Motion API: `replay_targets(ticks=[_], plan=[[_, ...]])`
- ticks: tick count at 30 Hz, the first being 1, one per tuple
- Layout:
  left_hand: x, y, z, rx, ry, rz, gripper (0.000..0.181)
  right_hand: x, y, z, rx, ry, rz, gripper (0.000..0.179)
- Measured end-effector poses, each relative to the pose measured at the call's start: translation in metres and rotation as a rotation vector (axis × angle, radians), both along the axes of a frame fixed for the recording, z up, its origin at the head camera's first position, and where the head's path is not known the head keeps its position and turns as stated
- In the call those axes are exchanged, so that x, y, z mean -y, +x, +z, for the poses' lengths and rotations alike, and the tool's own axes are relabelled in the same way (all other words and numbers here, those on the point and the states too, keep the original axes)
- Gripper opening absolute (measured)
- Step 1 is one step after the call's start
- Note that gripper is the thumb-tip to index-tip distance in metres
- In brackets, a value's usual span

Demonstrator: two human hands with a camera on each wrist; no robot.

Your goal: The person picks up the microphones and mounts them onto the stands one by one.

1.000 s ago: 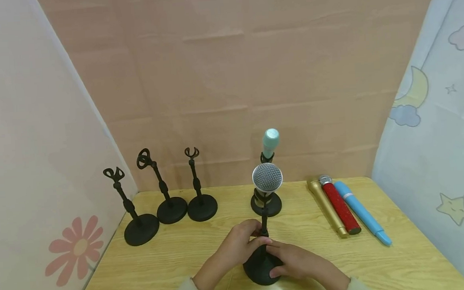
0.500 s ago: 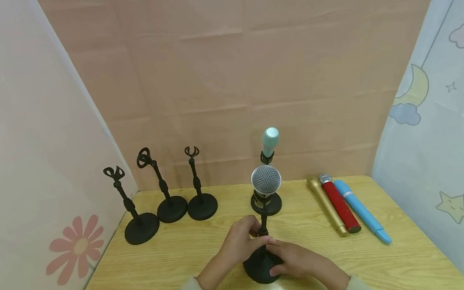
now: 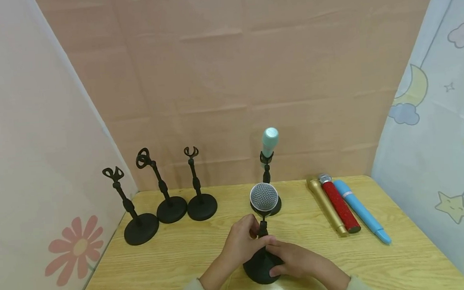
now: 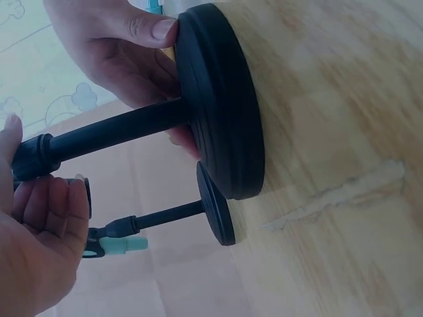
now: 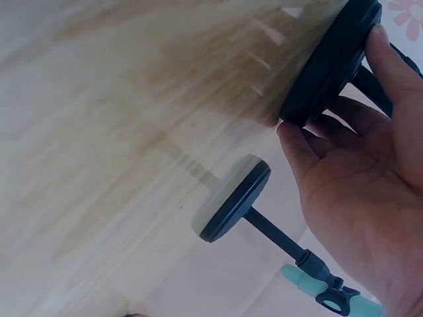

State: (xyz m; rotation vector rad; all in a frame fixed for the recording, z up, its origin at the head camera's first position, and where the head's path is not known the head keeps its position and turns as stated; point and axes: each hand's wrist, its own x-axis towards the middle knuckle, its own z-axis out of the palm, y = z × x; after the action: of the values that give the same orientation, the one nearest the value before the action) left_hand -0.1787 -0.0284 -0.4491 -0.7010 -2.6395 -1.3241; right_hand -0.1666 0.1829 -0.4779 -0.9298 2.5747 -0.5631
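A microphone with a silver mesh head (image 3: 264,197) sits in a black desktop microphone stand (image 4: 221,105) in front of me. My left hand (image 3: 239,242) grips the collar (image 4: 33,157) on the stand's pole, thumb and curled fingers around it. With my right hand (image 3: 296,258) I hold the round base at its edge, thumb on one side and fingers on the other, as the right wrist view shows. The base rests on the table. The microphone's body is hidden behind its head in the head view.
Behind stands another stand holding a mint-green microphone (image 3: 270,140). Three bare black stands (image 3: 141,228) are at the back left. Gold (image 3: 326,208), red (image 3: 341,207) and blue (image 3: 362,210) microphones lie on the table (image 3: 176,272) at right. A brown backdrop (image 3: 180,77) closes the rear.
The mesh-headed microphone has dropped lower, toward my left hand, showing more of the stand behind. Both hands keep their hold on the collar and base.
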Motion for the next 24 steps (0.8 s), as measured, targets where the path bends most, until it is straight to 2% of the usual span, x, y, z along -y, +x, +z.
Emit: replay_targets(ticks=[6, 9, 14, 17, 20, 24], plan=[[0.005, 0.001, -0.002, -0.144, 0.053, -0.119, 0.023, 0.001, -0.001, 0.000, 0.003, -0.016, 0.008, 0.073], [0.008, 0.001, -0.004, -0.173, 0.049, -0.197, 0.020, 0.001, 0.000, 0.002, -0.018, -0.025, 0.023, 0.069], [0.011, -0.001, -0.004, -0.115, 0.051, -0.312, 0.023, 0.001, 0.000, 0.001, -0.043, -0.031, 0.042, 0.070], [0.012, -0.003, -0.004, -0.071, 0.068, -0.355, 0.025, 0.000, -0.002, -0.001, -0.043, -0.034, 0.046, 0.073], [0.014, -0.004, -0.005, -0.016, 0.091, -0.356, 0.027, -0.002, -0.004, -0.004, -0.050, -0.047, 0.060, 0.074], [0.012, -0.003, -0.007, 0.059, 0.129, -0.307, 0.032, -0.003, -0.004, -0.004, -0.027, -0.066, 0.051, 0.076]])
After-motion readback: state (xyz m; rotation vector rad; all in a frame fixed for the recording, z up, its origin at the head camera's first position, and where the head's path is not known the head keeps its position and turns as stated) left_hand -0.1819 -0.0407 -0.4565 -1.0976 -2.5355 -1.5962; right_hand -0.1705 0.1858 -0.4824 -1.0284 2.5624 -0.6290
